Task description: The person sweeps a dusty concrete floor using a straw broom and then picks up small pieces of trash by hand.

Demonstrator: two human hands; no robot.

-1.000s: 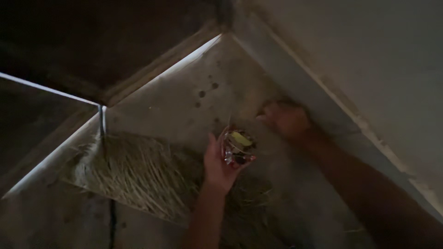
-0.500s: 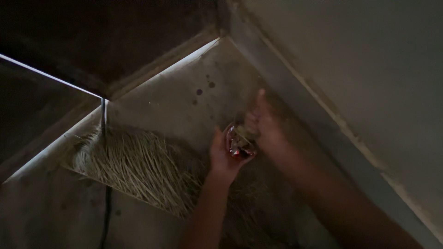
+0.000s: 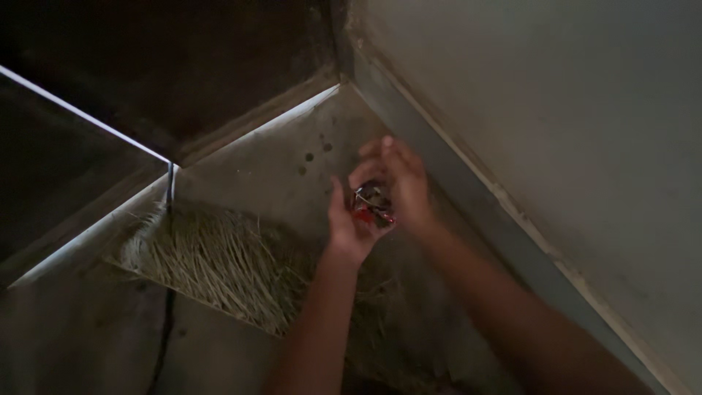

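My left hand (image 3: 345, 227) cups a small crumpled shiny wrapper (image 3: 371, 205) with red and silver parts and bits of dry litter in it. My right hand (image 3: 395, 178) curls over the top of the same wrapper, fingers touching it. Both hands hover above a dim concrete floor (image 3: 285, 157) in a room corner. Below my left arm lies a flat grass broom (image 3: 212, 260), its straw fanned out on the floor.
A pale wall (image 3: 556, 110) with a darker baseboard runs down the right. Dark door panels (image 3: 161, 66) stand at the upper left, with a bright strip of light beneath them. A few dark spots mark the floor near the corner.
My right hand left the floor by the wall, rose and came over the wrapper held in my left hand. The view drifted slightly toward the corner.
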